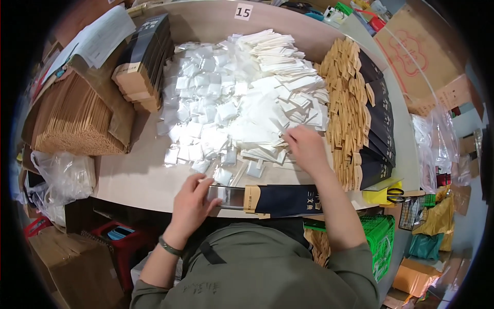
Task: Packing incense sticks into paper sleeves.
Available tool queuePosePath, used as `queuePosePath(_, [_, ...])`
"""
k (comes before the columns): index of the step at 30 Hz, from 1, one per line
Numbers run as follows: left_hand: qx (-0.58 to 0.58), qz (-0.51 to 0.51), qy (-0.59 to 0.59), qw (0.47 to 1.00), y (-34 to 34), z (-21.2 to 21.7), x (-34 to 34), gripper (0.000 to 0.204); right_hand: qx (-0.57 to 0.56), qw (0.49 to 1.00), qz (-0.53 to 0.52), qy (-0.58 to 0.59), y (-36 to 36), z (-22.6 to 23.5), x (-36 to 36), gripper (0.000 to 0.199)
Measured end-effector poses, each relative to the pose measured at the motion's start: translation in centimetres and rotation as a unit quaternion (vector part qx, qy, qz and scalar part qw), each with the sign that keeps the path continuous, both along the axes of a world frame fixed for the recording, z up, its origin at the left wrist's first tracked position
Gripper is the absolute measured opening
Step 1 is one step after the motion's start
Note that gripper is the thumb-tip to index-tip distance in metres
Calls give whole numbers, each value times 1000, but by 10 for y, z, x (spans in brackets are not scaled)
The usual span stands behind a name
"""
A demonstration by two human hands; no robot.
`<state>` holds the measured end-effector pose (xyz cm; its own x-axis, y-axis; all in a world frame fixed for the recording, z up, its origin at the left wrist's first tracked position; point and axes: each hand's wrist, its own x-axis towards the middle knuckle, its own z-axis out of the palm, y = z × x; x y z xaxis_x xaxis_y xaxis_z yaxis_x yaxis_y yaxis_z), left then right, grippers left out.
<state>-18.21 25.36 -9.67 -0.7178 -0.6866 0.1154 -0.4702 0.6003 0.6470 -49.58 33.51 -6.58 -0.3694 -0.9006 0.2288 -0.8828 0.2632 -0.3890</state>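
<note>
My left hand point(193, 203) is closed on the left end of a clear plastic wrapper point(231, 198), with a small whitish sachet inside. The wrapper's other end sits in a dark blue and tan paper sleeve point(285, 200), which lies along the table's front edge. Over the pile of flat white paper packets point(278, 98), my right hand point(307, 149) pinches a packet at its fingertips; my forearm passes over the sleeve's right end. Many small clear-wrapped sachets point(200, 98) are spread left of the white packets.
Tan-ended dark sleeves point(378, 113) are stacked along the right side, and more point(146, 56) at the back left. A carton of folded brown card point(77, 113) stands at left. Black-handled scissors point(395, 194) sit by a yellow holder point(382, 195) at the right edge.
</note>
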Motion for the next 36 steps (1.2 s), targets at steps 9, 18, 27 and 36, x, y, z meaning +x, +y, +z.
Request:
queuePosePath(9, [-358, 271, 9, 893, -217, 147, 92, 23, 6, 996, -55, 68, -57, -49, -31, 19])
queuePosePath(18, [-282, 204, -155, 924, -284, 134, 105, 30, 104, 967, 201, -113, -1, -13, 111, 17])
queuePosePath(27, [-310, 291, -125, 896, -291, 142, 136, 30, 74, 985, 124, -90, 1, -7, 109, 12])
queuePosePath(36, [184, 285, 292, 894, -81, -9, 143, 15, -52, 992, 107, -46, 60, -26, 100, 32])
